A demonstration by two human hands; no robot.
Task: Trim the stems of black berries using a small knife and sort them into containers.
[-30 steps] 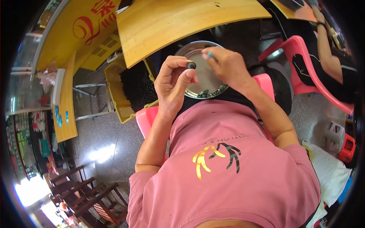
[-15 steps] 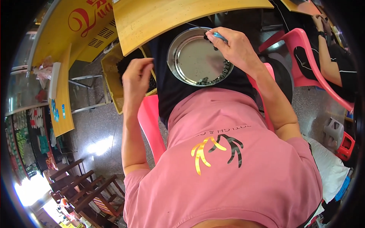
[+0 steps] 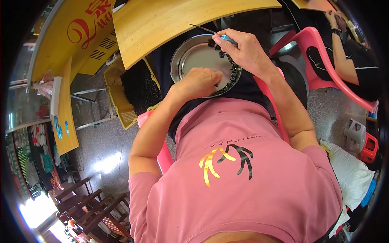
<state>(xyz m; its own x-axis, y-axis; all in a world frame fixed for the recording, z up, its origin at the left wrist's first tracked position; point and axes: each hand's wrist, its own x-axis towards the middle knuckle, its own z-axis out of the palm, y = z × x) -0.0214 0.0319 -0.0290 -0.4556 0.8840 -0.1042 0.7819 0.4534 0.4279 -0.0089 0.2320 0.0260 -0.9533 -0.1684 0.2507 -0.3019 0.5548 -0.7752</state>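
A round metal pan (image 3: 174, 62) rests on my lap, with small black ring-like pieces (image 3: 233, 73) lined along its right and near inner edge. My right hand (image 3: 245, 50) is closed around the blue handle of a small knife (image 3: 229, 39) above the pan's far right rim. The knife's thin blade points left toward the table edge. Over the pan, my left hand (image 3: 198, 82) has its fingers curled down beside the black pieces. Its fingertips are partly hidden, and whatever they pinch is too small to make out.
A wooden table (image 3: 162, 28) overhangs the pan's far side. Left of my legs stands a yellow crate (image 3: 118, 97) holding many small black pieces (image 3: 139, 87). Someone in dark clothing sits at the right, by a pink chair (image 3: 324, 52). White sacks (image 3: 350, 162) lie at the right.
My left hand has moved right, from above the yellow crate into the pan. The knife's blade now shows more clearly, pointing left, while my right hand stays near the rim.
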